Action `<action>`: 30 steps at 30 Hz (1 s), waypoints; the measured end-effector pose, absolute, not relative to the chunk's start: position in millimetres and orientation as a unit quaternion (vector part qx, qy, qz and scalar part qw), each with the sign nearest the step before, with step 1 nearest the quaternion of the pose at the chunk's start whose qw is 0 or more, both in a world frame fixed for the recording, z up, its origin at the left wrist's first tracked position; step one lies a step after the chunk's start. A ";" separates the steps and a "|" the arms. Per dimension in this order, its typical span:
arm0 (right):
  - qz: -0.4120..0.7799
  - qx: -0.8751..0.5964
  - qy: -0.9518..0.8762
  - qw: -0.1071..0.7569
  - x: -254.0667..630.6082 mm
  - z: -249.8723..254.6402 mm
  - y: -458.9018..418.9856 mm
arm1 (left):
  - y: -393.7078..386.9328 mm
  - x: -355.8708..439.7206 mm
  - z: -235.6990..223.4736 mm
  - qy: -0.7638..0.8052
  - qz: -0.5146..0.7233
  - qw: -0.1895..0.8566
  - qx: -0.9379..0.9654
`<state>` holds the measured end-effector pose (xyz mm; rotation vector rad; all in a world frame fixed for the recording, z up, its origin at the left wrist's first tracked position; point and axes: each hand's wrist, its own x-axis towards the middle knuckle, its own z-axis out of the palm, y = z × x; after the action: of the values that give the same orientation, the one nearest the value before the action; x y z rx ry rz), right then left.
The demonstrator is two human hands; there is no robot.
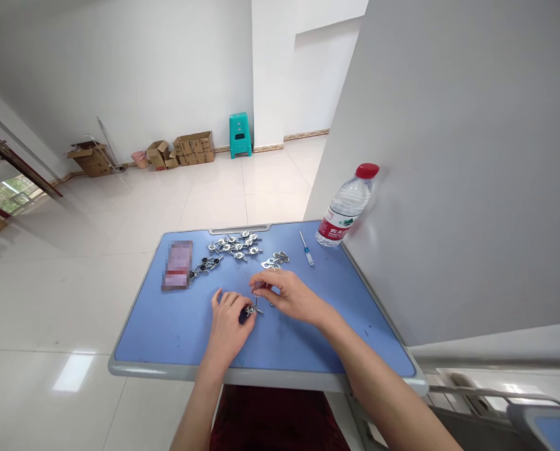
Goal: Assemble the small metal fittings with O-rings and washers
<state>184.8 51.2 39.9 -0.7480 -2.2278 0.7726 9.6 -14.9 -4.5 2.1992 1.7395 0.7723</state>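
Note:
My left hand (227,322) rests low over the blue desk top (167,338), its thumb and fingers closed around a small metal fitting (252,309). My right hand (287,294) is pinched just above it on a small screwdriver (256,301), mostly hidden by the fingers; its thin shaft points down at the fitting. A tiny metal piece (272,305) lies beside the right hand. Beyond the hands are a pile of similar metal fittings (239,246), a group of fittings with black round parts (205,267), and several flat metal plates (276,259).
A phone (177,265) lies on the desk's left side. Another screwdriver (307,248) lies toward the back right, near a water bottle (346,207) standing against a grey partition (472,175). Cardboard boxes (194,148) and teal stools (240,134) stand along the far wall.

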 end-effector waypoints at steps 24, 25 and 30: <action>0.258 -0.332 -0.851 0.316 176.4 35.0 42.3 | -15.9 9.6 -4.9 0.580 0.264 0.094 0.765; 0.259 -0.341 -0.847 0.315 175.7 34.4 41.8 | -16.0 9.6 -4.8 0.579 0.264 0.094 0.765; 0.245 -0.339 -0.855 0.307 174.1 31.7 41.1 | -16.0 9.8 -4.3 0.579 0.267 0.095 0.765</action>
<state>174.1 41.1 31.7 -0.8972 -2.2622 0.6482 9.8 -16.0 -4.3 2.2669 1.7154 0.7918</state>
